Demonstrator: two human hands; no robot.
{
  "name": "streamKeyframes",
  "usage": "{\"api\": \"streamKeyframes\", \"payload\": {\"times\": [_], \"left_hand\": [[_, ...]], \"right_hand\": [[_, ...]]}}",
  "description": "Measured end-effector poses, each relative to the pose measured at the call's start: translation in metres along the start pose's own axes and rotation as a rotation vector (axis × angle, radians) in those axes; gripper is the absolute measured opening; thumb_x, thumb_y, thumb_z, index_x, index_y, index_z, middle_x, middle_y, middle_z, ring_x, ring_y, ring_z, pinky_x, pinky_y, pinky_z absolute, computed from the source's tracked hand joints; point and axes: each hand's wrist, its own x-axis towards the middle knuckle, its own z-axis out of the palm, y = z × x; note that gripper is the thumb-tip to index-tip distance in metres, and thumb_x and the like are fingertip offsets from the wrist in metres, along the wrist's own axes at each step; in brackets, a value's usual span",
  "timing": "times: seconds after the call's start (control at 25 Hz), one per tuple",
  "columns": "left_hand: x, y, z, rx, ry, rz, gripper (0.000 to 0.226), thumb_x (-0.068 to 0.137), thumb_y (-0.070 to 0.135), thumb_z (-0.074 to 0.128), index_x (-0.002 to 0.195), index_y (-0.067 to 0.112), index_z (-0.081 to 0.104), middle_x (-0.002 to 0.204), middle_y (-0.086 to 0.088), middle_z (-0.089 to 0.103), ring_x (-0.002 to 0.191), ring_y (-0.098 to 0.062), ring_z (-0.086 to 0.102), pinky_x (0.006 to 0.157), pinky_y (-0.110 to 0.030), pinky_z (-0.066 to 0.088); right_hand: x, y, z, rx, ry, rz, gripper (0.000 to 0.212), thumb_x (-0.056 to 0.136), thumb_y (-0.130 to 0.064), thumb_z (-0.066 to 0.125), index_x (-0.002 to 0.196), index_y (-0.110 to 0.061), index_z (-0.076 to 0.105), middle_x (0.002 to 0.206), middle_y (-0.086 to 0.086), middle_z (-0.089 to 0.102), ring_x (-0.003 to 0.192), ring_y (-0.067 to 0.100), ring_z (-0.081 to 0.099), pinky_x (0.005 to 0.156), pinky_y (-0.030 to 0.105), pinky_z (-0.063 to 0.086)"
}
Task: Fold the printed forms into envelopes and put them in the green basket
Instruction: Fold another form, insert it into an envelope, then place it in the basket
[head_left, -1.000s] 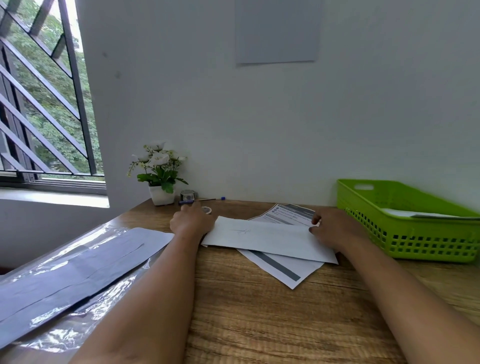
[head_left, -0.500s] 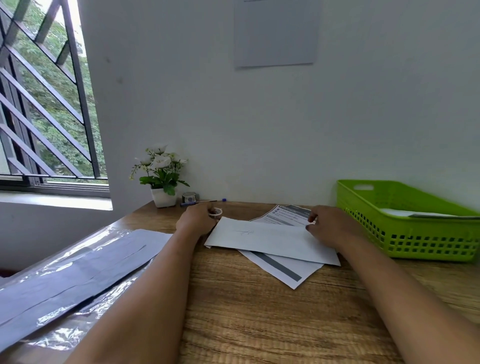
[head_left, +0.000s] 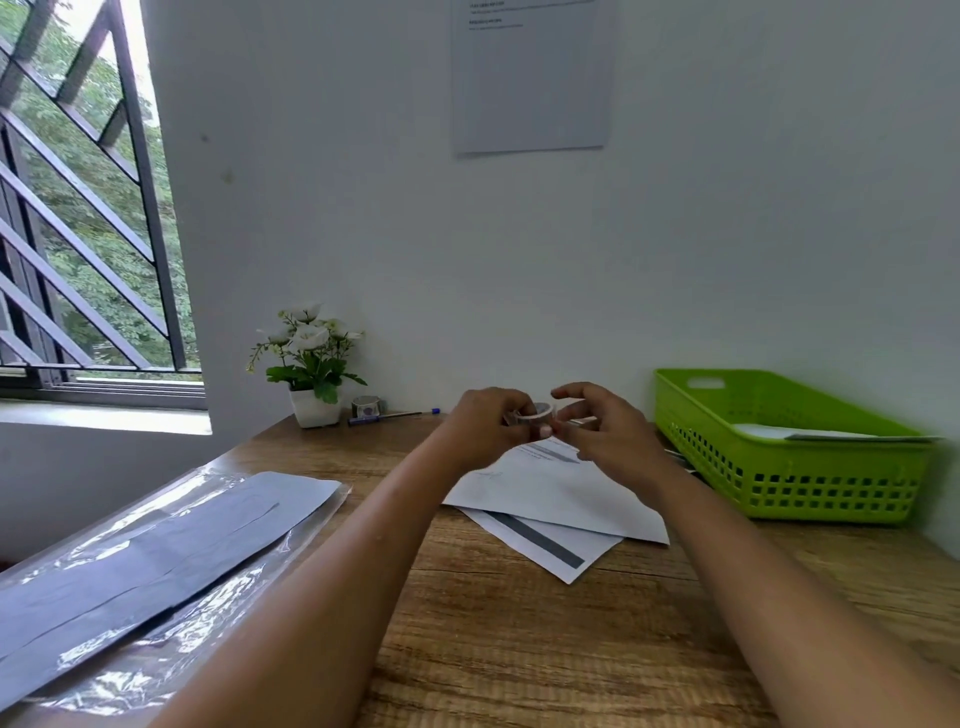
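Observation:
A white envelope (head_left: 566, 493) lies on the wooden table, on top of a printed form (head_left: 545, 545) with a grey bar. Above them my left hand (head_left: 485, 431) holds a small roll of tape (head_left: 537, 413) in its fingertips. My right hand (head_left: 608, 431) is at the roll's right side, fingers curled and pinching at its edge. The green basket (head_left: 779, 478) stands at the right against the wall, with white paper lying in it.
A plastic sleeve with a stack of envelopes (head_left: 156, 556) lies at the left. A small white flower pot (head_left: 314, 405), another tape roll (head_left: 368, 405) and a blue pen (head_left: 395, 415) sit at the back by the wall. The window is at the left.
My left hand picked the tape roll off the table and lifted it. My right hand left the envelope and came up to the roll. Both hands now hover above the papers.

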Motion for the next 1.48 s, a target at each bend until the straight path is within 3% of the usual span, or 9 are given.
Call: {"api": "streamKeyframes", "payload": {"times": [0.24, 0.4, 0.56, 0.8, 0.92, 1.12, 1.24, 1.32, 1.48], "left_hand": [[0.0, -0.001, 0.001, -0.115, 0.022, -0.023, 0.026, 0.082, 0.034, 0.071, 0.092, 0.01, 0.069, 0.078, -0.002, 0.064, 0.074, -0.017, 0.062, 0.074, -0.031, 0.055], [0.0, 0.0, 0.0, -0.216, 0.03, -0.084, 0.026, 0.074, 0.031, 0.078, 0.086, 0.009, 0.07, 0.075, -0.001, 0.066, 0.068, -0.01, 0.057, 0.066, -0.026, 0.045], [0.0, 0.005, 0.004, -0.345, 0.026, -0.12, 0.031, 0.071, 0.02, 0.081, 0.089, -0.002, 0.068, 0.086, -0.007, 0.071, 0.078, -0.016, 0.063, 0.074, -0.028, 0.05], [0.0, 0.004, 0.004, -0.359, -0.025, -0.088, 0.033, 0.066, 0.011, 0.083, 0.09, -0.005, 0.067, 0.097, -0.001, 0.073, 0.089, -0.016, 0.068, 0.093, -0.04, 0.052], [-0.002, 0.007, 0.004, -0.318, -0.057, -0.057, 0.036, 0.066, 0.009, 0.082, 0.098, -0.001, 0.067, 0.088, -0.014, 0.071, 0.079, -0.018, 0.062, 0.086, -0.042, 0.052], [-0.003, -0.005, 0.001, -0.203, -0.002, -0.109, 0.039, 0.067, 0.009, 0.082, 0.103, 0.003, 0.069, 0.102, -0.001, 0.07, 0.091, -0.015, 0.063, 0.086, -0.026, 0.05], [-0.005, -0.03, -0.005, -0.049, 0.097, -0.197, 0.022, 0.074, 0.01, 0.074, 0.095, 0.006, 0.067, 0.08, 0.007, 0.064, 0.072, -0.004, 0.058, 0.063, -0.004, 0.045], [-0.009, -0.054, -0.007, 0.064, 0.145, -0.273, 0.012, 0.081, 0.015, 0.066, 0.089, 0.006, 0.065, 0.078, 0.002, 0.062, 0.071, -0.01, 0.057, 0.06, -0.011, 0.043], [-0.02, -0.099, -0.014, 0.194, 0.223, -0.512, 0.018, 0.085, 0.02, 0.065, 0.099, 0.009, 0.065, 0.096, -0.006, 0.063, 0.09, -0.019, 0.057, 0.078, -0.027, 0.045]], "right_hand": [[0.003, -0.001, 0.003, 0.203, -0.055, 0.109, 0.028, 0.092, -0.023, 0.059, 0.12, -0.023, 0.058, 0.109, 0.005, 0.062, 0.099, 0.021, 0.065, 0.072, 0.029, 0.056], [0.007, 0.003, 0.003, 0.287, -0.013, 0.092, 0.012, 0.092, -0.014, 0.059, 0.101, -0.014, 0.068, 0.103, 0.013, 0.068, 0.098, 0.026, 0.067, 0.075, 0.03, 0.055], [0.009, 0.003, 0.001, 0.289, 0.027, 0.027, 0.01, 0.09, -0.007, 0.06, 0.086, -0.01, 0.069, 0.09, 0.015, 0.07, 0.088, 0.028, 0.067, 0.084, 0.039, 0.057], [0.01, 0.003, 0.004, 0.078, 0.115, -0.037, 0.017, 0.092, -0.006, 0.054, 0.081, -0.016, 0.063, 0.087, 0.012, 0.067, 0.076, 0.023, 0.065, 0.072, 0.038, 0.059], [0.012, 0.004, 0.005, 0.026, 0.195, -0.019, 0.019, 0.094, -0.008, 0.05, 0.08, -0.017, 0.06, 0.085, 0.01, 0.065, 0.069, 0.019, 0.063, 0.06, 0.032, 0.056], [0.015, 0.009, 0.0, 0.321, 0.286, 0.107, 0.021, 0.096, -0.004, 0.048, 0.079, -0.013, 0.057, 0.079, 0.008, 0.059, 0.06, 0.012, 0.058, 0.054, 0.021, 0.052], [0.012, 0.011, -0.005, 0.531, 0.217, 0.181, 0.018, 0.094, -0.001, 0.051, 0.08, -0.008, 0.06, 0.078, 0.008, 0.06, 0.067, 0.014, 0.059, 0.062, 0.015, 0.057], [0.011, 0.012, -0.006, 0.567, 0.195, 0.2, 0.011, 0.093, -0.003, 0.054, 0.088, -0.006, 0.062, 0.08, 0.006, 0.062, 0.07, 0.013, 0.06, 0.069, 0.017, 0.056], [0.01, 0.014, -0.009, 0.591, 0.161, 0.195, 0.013, 0.093, 0.001, 0.052, 0.091, -0.005, 0.063, 0.082, 0.008, 0.064, 0.076, 0.015, 0.062, 0.068, 0.017, 0.057]]}}
